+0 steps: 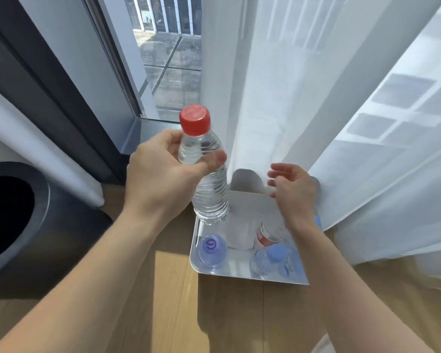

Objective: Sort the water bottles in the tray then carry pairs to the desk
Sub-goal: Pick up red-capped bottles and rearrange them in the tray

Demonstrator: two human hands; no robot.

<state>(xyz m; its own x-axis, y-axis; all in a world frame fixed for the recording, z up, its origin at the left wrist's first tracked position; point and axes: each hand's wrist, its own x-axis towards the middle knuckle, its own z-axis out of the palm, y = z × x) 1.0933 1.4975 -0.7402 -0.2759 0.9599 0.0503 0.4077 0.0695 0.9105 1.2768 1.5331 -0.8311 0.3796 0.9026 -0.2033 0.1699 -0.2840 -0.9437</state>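
My left hand (161, 174) grips a clear water bottle with a red cap (209, 184) near its shoulder and holds it upright above the far left corner of the white tray (229, 270) on the floor. My right hand (293, 189) hovers open over the tray's far right side, fingers spread, holding nothing. In the tray stand a blue-capped bottle (211, 250) at the near left and another blue-capped bottle (275, 261) at the near right. A bottle with a red label (266, 234) stands behind it, partly hidden by my right wrist.
A dark round bin (18, 225) stands on the wooden floor at the left. White sheer curtains (354, 123) hang right behind and beside the tray, touching its right side. A dark window frame (127, 118) and glass rise at the back left.
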